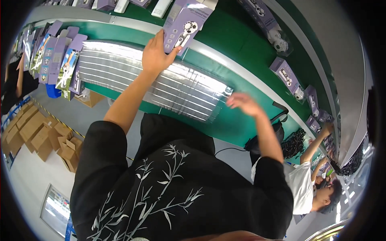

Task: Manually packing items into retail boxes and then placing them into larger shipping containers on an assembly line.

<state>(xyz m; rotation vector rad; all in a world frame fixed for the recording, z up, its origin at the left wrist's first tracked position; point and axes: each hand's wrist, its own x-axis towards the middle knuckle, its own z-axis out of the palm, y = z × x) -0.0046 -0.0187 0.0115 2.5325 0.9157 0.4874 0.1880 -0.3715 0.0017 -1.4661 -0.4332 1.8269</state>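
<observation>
Purple box [184, 23] at twelve o'clock sits in our left hand [155, 54], fingers closed around its lower edge above the green desk [225, 120]. Our right hand [244, 103], at three o'clock, hangs open and empty over the silver tray [132, 76]. More boxes stand stacked at ten o'clock [60, 56]; others lie along the belt [241, 40], so we judge the work partway through.

Single head-mounted fisheye view, looking steeply down over the wearer's chest. The green table [241, 52] runs diagonally from upper left to right of the frame, close in. The floor fills the lower left. Straight edges curve near the dark circular rim.
</observation>
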